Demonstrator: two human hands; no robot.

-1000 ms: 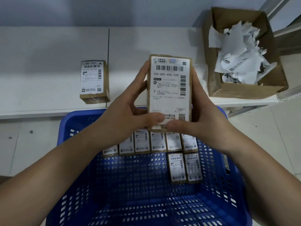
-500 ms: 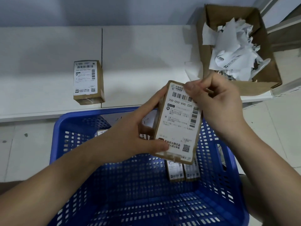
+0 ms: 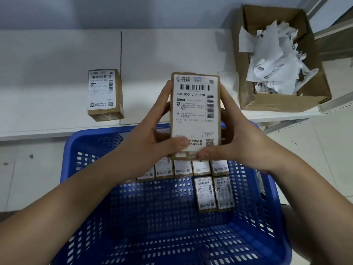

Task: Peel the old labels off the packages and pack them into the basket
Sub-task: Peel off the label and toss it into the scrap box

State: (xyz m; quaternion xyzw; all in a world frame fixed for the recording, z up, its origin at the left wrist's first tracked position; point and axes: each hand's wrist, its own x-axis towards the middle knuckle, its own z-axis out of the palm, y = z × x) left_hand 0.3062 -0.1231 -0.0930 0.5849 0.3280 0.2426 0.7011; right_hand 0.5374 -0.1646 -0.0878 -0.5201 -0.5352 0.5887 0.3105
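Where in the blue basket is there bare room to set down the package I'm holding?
The near half of the blue basket is bare floor, and so is the stretch left of the two packages in the second row. The far wall is crowded by a full row of packages. Both hands grip the held package above that row.

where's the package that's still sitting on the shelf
In the head view, the lone package stands on the white shelf at left-centre, behind the blue basket and left of the package held in both hands.
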